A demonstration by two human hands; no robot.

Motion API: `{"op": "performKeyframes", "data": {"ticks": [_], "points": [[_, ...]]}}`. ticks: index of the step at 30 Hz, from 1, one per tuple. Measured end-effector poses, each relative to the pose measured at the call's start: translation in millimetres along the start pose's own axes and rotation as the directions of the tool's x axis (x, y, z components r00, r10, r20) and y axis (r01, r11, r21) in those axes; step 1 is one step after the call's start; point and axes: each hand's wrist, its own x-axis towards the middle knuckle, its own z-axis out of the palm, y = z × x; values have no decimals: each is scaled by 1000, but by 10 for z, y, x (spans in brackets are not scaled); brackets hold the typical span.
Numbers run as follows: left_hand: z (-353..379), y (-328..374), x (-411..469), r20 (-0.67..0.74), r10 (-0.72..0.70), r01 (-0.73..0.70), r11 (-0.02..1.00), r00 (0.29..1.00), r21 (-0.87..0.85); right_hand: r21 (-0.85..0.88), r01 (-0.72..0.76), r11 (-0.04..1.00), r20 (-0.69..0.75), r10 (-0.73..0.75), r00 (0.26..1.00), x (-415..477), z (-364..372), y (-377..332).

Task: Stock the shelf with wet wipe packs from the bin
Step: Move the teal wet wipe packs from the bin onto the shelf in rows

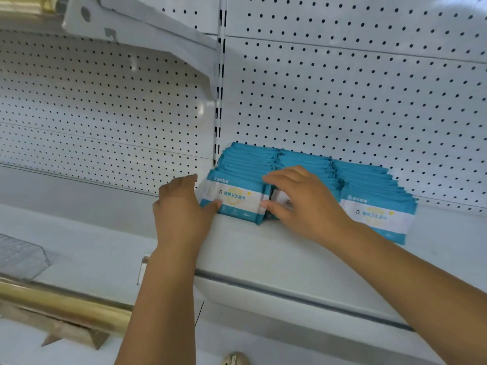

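**Bare forearms reach up to a shelf of wet wipe packs**

At lower left run a gold rail (60, 304) and a clear plastic divider (21, 256). Mid-frame, the left hand (181, 206) pinches the left end of the front pack (234, 198), thumb on its face. The right hand (303, 204) clasps its right end, fingers curled over the top. Three teal rows stand on the white shelf (263, 254) against the pegboard (342, 101). The right row (376, 214) leans forward. No bin shows.

To finish well, press this pack upright and flush with its row.

White label bands carry teal Chinese lettering, seemingly 酒精卫生湿巾, with a small "10" below.
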Motion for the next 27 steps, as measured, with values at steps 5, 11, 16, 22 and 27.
{"op": "performKeyframes", "data": {"ticks": [5,11,16,22,27], "points": [[109,333,-127,-49,195,-198,977,980,-75,-4,-84,996,-17,84,996,-258,-266,177],[373,882,-366,50,348,-333,923,936,-192,-45,-219,975,-50,217,975,-684,-687,489],[601,1355,-596,141,438,-392,880,888,-268,-86,-331,940,-60,327,943,-1158,-1049,851],[935,1960,-1002,183,544,-436,798,819,-417,-157,-483,861,-83,476,876,-1849,-1487,1234],[1147,2528,-1479,201,664,-490,692,720,-531,-174,-599,782,-116,588,801,-2508,-1872,1422]]}}
